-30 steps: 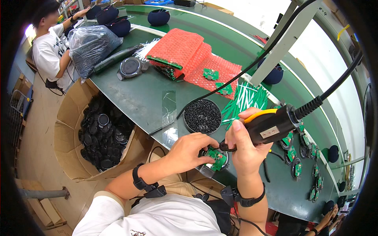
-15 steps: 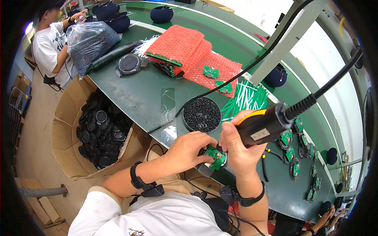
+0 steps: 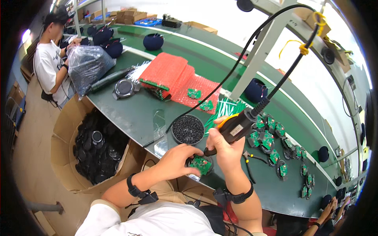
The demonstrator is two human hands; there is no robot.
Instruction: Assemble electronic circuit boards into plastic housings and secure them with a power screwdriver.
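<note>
My left hand (image 3: pixel 176 161) grips a round black housing with a green circuit board (image 3: pixel 201 165) on it. Its fingers are curled at the far edge and its thumb lies along the near edge. In my right hand (image 3: pixel 227 151) is a black electric screwdriver (image 3: pixel 237 129) with a yellow-orange strip, its fist wrapped round the body. The tool slants down to the left. Its dark nose (image 3: pixel 209 152) is at the board's far right edge; whether the bit touches a screw cannot be made out. Just beyond stands a round dish of small black screws (image 3: pixel 188 129).
Pliers (image 3: pixel 249 165) lie right of my right hand, near several housings with boards (image 3: pixel 267 141). Red bubble wrap (image 3: pixel 167 70) and green-white strips (image 3: pixel 226 110) lie beyond the dish. A carton of black housings (image 3: pixel 65 157) stands left. The screwdriver cable (image 3: pixel 284 76) hangs overhead. A co-worker (image 3: pixel 49 67) is far left.
The view has tilted up, showing more of the far bench. My left fingertips have moved off the board's top to its edges. The screwdriver stays by the board's far right side.
</note>
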